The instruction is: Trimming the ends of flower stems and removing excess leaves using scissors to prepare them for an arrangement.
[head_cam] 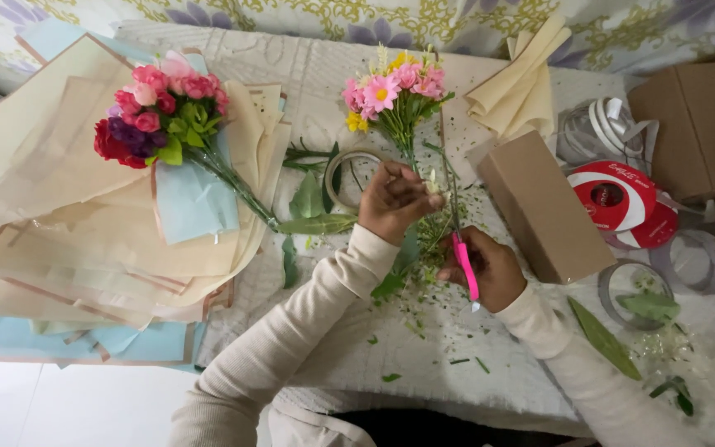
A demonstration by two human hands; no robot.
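Observation:
My left hand (392,201) grips the stems of a small bouquet (395,91) of pink and yellow flowers that points away from me on the white quilted table (457,348). My right hand (490,266) holds pink-handled scissors (462,248), their blades reaching up beside the stems just right of my left hand. Cut bits of stem and leaf lie scattered under both hands. A second bouquet (159,112) of red, pink and purple flowers rests on a stack of cream and pale blue wrapping paper (59,207) to the left.
A brown cardboard box (544,207) lies just right of my hands, and a tape ring (349,178) left of them. Red ribbon spool (618,199), clear tape rolls (697,261), white ribbon (606,124), folded cream paper (519,83) and another brown box (688,124) crowd the right side.

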